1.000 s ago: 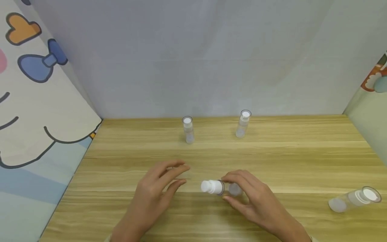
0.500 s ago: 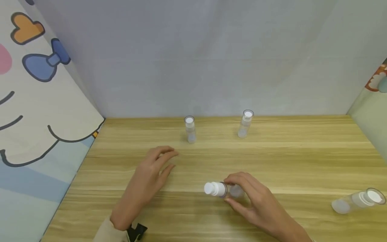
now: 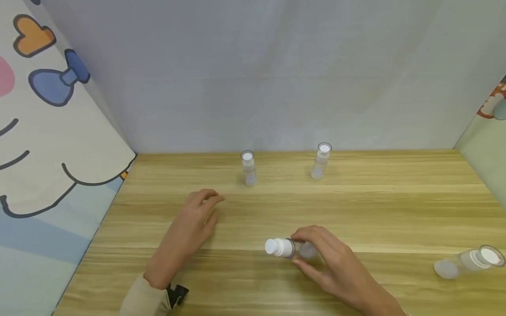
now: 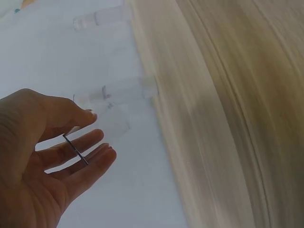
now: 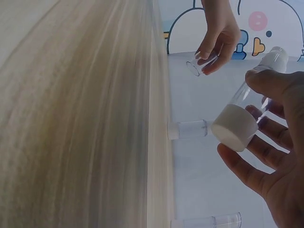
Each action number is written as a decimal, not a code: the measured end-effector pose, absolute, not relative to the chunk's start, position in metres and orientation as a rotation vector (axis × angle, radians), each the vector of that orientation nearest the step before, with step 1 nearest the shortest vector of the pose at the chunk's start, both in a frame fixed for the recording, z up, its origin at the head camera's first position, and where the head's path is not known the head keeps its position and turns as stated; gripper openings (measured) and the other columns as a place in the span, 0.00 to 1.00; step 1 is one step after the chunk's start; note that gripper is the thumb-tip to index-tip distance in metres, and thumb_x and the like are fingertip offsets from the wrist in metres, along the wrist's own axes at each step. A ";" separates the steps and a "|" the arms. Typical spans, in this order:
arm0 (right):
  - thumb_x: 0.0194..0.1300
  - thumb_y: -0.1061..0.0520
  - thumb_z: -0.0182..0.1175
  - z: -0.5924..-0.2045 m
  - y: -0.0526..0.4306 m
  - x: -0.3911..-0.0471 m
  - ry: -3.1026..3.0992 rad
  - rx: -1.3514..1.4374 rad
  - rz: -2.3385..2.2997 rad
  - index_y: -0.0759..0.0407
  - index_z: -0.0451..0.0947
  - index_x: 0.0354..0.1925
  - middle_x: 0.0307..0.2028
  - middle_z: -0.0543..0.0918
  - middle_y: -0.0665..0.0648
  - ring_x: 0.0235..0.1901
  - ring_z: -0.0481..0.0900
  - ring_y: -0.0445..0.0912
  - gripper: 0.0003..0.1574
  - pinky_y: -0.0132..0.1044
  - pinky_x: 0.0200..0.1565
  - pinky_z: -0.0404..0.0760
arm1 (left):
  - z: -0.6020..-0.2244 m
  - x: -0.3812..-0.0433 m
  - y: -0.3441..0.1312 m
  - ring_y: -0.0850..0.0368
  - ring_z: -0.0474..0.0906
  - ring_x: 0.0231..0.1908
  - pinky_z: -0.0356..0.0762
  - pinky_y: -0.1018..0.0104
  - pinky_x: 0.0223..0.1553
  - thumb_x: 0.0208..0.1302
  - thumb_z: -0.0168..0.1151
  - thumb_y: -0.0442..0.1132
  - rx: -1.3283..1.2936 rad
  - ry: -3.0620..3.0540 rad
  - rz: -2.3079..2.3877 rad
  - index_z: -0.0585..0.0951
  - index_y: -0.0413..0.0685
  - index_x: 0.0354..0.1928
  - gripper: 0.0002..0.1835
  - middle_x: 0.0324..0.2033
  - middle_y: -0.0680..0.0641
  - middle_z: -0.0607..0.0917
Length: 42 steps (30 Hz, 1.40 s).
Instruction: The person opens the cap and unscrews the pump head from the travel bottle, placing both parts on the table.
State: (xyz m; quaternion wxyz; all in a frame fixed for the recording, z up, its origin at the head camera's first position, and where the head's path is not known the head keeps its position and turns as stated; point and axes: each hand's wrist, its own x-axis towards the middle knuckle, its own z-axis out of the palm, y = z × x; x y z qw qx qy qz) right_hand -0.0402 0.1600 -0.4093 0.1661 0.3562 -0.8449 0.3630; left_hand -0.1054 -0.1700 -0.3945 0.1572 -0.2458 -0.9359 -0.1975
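My right hand (image 3: 330, 259) grips a small clear pump bottle (image 3: 281, 248) by its body, thumb on one side and fingers on the other. It is tilted, its white pump head pointing left, with no cap over it. In the right wrist view its white base (image 5: 234, 127) faces the camera. Off to the left, my left hand (image 3: 193, 219) pinches a clear bottle cap (image 4: 114, 122) between thumb and fingers. That cap barely shows in the head view, but its round rim (image 5: 193, 69) shows in the right wrist view.
Two capped pump bottles stand at the back of the wooden table (image 3: 375, 210), one left (image 3: 249, 170) and one right (image 3: 319, 163). Another capped bottle (image 3: 460, 264) stands at the front right. A pale wall (image 3: 276, 87) rises behind, and a cartoon-printed cloth (image 3: 51, 145) borders the left side.
My left hand has drawn away from the bottle, left and toward the back of the table, its sleeve coming into view. My right hand and the bottle have stayed nearly still.
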 end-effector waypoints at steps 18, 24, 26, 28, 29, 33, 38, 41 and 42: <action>0.74 0.43 0.63 -0.410 0.159 -0.040 -2.420 1.009 1.035 0.53 0.78 0.58 0.54 0.83 0.46 0.53 0.83 0.41 0.22 0.20 0.63 0.74 | -0.406 -0.111 -0.176 0.40 0.79 0.51 0.86 0.52 0.46 0.67 0.69 0.29 -0.588 -2.867 -0.374 0.85 0.36 0.54 0.14 0.52 0.37 0.84; 0.74 0.44 0.64 -0.411 0.159 -0.040 -2.418 1.013 1.032 0.54 0.79 0.57 0.54 0.83 0.46 0.53 0.83 0.42 0.22 0.20 0.63 0.74 | -0.410 -0.113 -0.177 0.40 0.80 0.51 0.86 0.51 0.48 0.67 0.68 0.29 -0.593 -2.896 -0.336 0.84 0.37 0.54 0.14 0.52 0.37 0.84; 0.74 0.44 0.64 -0.411 0.160 -0.039 -2.424 1.011 1.030 0.54 0.79 0.57 0.54 0.83 0.46 0.53 0.83 0.42 0.22 0.20 0.63 0.74 | -0.412 -0.114 -0.177 0.40 0.80 0.51 0.87 0.51 0.47 0.67 0.68 0.29 -0.594 -2.900 -0.320 0.85 0.37 0.53 0.13 0.51 0.37 0.84; 0.73 0.44 0.65 -0.411 0.160 -0.039 -2.433 1.008 1.029 0.54 0.79 0.57 0.54 0.83 0.46 0.54 0.83 0.42 0.22 0.20 0.63 0.74 | -0.414 -0.114 -0.177 0.40 0.80 0.51 0.87 0.51 0.47 0.67 0.68 0.28 -0.597 -2.901 -0.314 0.85 0.36 0.53 0.13 0.51 0.37 0.84; 0.73 0.44 0.65 -0.411 0.160 -0.039 -2.435 1.007 1.028 0.54 0.79 0.57 0.54 0.83 0.46 0.54 0.83 0.42 0.22 0.20 0.63 0.74 | -0.415 -0.115 -0.177 0.40 0.80 0.51 0.87 0.51 0.47 0.68 0.68 0.29 -0.595 -2.902 -0.315 0.85 0.36 0.53 0.13 0.51 0.37 0.84; 0.72 0.46 0.67 -0.411 0.160 -0.039 -2.440 1.006 1.027 0.53 0.79 0.57 0.54 0.83 0.46 0.54 0.83 0.42 0.22 0.20 0.63 0.75 | -0.417 -0.116 -0.177 0.41 0.80 0.52 0.87 0.50 0.47 0.70 0.67 0.30 -0.580 -2.921 -0.331 0.85 0.37 0.54 0.13 0.52 0.37 0.84; 0.71 0.46 0.68 -0.412 0.160 -0.039 -2.450 1.006 1.033 0.52 0.79 0.57 0.54 0.83 0.45 0.54 0.83 0.41 0.21 0.21 0.62 0.75 | -0.419 -0.118 -0.178 0.41 0.80 0.53 0.87 0.49 0.48 0.73 0.64 0.33 -0.579 -2.938 -0.352 0.85 0.39 0.54 0.12 0.53 0.38 0.84; 0.71 0.47 0.69 -0.411 0.160 -0.038 -2.453 1.004 1.036 0.52 0.79 0.57 0.54 0.83 0.45 0.54 0.83 0.41 0.21 0.21 0.62 0.76 | -0.420 -0.118 -0.178 0.40 0.80 0.52 0.87 0.48 0.48 0.73 0.64 0.34 -0.594 -2.924 -0.370 0.85 0.39 0.54 0.11 0.53 0.38 0.84; 0.70 0.48 0.69 -0.411 0.160 -0.038 -2.453 1.005 1.036 0.52 0.79 0.57 0.54 0.83 0.45 0.53 0.83 0.41 0.21 0.21 0.62 0.76 | -0.420 -0.118 -0.178 0.40 0.80 0.52 0.87 0.48 0.48 0.73 0.64 0.33 -0.600 -2.917 -0.372 0.85 0.39 0.53 0.11 0.52 0.37 0.84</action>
